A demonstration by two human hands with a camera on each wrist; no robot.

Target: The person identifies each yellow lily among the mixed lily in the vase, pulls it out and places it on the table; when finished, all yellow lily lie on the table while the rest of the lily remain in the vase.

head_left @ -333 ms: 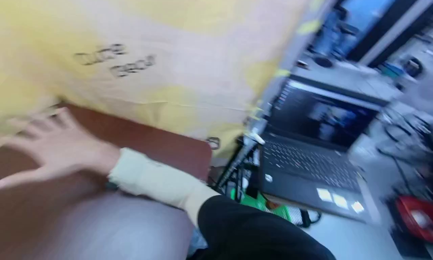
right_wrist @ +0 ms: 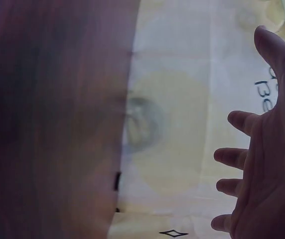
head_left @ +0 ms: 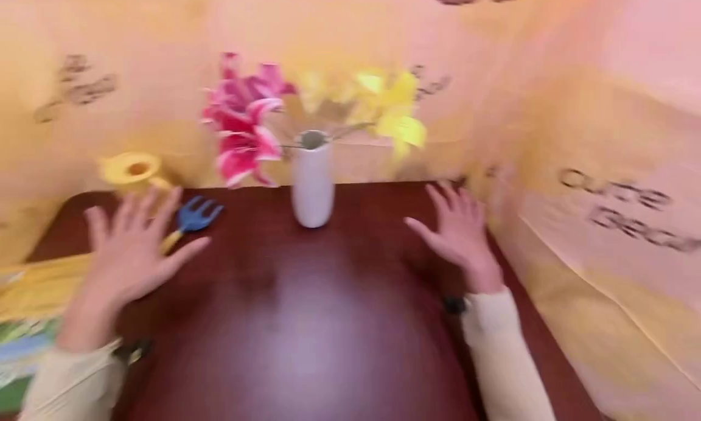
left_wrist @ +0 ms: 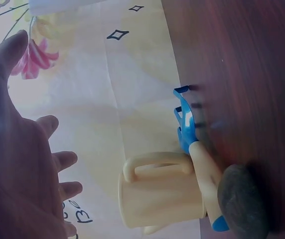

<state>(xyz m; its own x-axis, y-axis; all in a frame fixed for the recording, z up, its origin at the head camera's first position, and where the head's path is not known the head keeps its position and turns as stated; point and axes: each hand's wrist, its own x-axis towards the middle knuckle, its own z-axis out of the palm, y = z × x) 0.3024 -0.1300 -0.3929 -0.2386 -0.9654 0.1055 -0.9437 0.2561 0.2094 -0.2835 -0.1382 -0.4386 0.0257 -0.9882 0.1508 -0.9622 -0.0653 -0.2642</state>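
The left hand (head_left: 131,244) is hanging over the desk (head_left: 328,323), nearer than the right hand (head_left: 460,235) to the blue-headed fork (head_left: 191,219), which is lying at its 2 o'clock, tines pointing toward 2. Both hands are holding their fingers spread wide, gripping and touching nothing. Beyond, the white vase (head_left: 313,190) is standing upright at the right hand's 10 o'clock, the yellow jug (left_wrist: 162,196) at the left hand's 12
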